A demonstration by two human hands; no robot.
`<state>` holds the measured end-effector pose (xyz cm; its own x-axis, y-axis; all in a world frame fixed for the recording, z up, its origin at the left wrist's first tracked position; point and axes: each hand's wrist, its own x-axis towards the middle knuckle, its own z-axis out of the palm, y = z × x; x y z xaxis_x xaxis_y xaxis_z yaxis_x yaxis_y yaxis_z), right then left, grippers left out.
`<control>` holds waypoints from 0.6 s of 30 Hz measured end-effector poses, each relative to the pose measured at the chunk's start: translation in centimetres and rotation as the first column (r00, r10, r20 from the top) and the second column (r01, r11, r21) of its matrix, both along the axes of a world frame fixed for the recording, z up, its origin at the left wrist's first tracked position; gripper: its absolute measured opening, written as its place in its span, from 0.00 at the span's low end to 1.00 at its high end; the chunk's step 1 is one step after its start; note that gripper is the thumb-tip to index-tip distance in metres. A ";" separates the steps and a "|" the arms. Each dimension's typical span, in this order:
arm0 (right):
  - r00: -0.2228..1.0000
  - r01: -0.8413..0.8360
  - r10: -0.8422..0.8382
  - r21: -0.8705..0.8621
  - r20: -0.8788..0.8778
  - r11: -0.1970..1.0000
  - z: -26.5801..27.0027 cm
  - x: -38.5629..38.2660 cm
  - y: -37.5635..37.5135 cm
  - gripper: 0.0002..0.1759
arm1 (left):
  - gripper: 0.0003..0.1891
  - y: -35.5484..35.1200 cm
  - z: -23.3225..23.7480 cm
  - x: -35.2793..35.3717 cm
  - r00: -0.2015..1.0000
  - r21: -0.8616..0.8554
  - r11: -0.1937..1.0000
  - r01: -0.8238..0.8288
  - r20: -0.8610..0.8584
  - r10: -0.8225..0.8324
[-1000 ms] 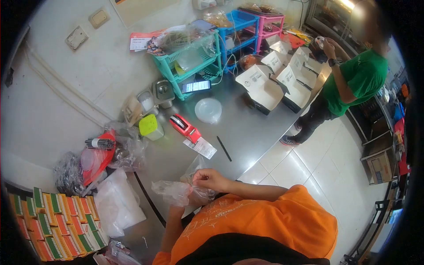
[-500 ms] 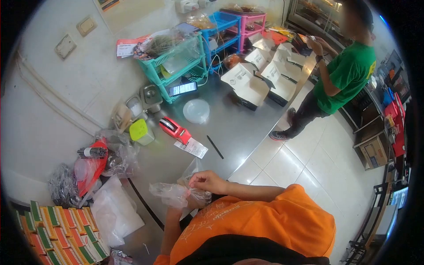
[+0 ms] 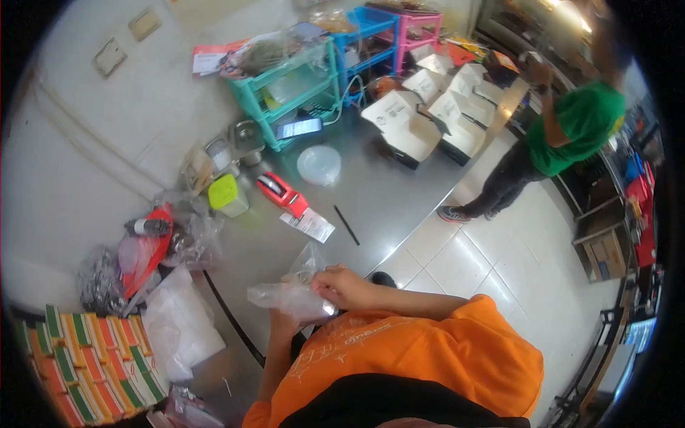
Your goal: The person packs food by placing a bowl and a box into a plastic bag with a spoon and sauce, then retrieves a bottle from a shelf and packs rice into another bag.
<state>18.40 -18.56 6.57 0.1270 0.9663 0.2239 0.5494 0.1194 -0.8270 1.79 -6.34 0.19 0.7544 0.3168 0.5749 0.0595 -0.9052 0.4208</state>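
Observation:
Close to my body, at the near edge of the steel table, I hold a clear plastic bag (image 3: 270,294). My left hand (image 3: 285,319) grips it from below, its fingers mostly covered by the plastic. With closed fingertips, my right hand (image 3: 346,285) pinches the bag's gathered part, where a small reddish patch shows. What the bag contains cannot be made out. Beyond my hands lie a thin black stick (image 3: 347,225) and a red tape dispenser (image 3: 280,194) with a printed receipt (image 3: 312,225) beside it.
Open takeaway boxes (image 3: 403,128) line the far side. A round clear lid or bowl (image 3: 319,165), a lime-lidded tub (image 3: 228,196) and a teal rack (image 3: 285,100) stand along the wall. Folded cartons (image 3: 93,364) and white plastic bags (image 3: 180,324) lie left. A person in green (image 3: 585,128) stands right.
The camera view has shifted slightly. My right hand has moved a little over the bag, and the bag's loose end has swung. The person in green has shifted right.

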 end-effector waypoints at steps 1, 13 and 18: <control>0.993 -0.016 0.016 0.001 -0.114 1.000 0.0 0.5 -0.3 0.04 | 0.07 -0.4 0.4 0.1 0.999 -0.002 0.999 -0.034 -0.012 0.034; 0.863 -0.319 0.175 0.242 0.474 0.916 2.9 10.7 -2.8 0.21 | 0.19 -9.1 15.1 10.3 0.982 -0.769 0.638 0.049 0.153 0.109; 0.969 0.012 -0.051 0.164 0.240 0.986 3.2 18.6 -7.6 0.22 | 0.14 -1.2 5.4 12.0 0.841 -0.745 0.488 -0.454 -0.177 0.512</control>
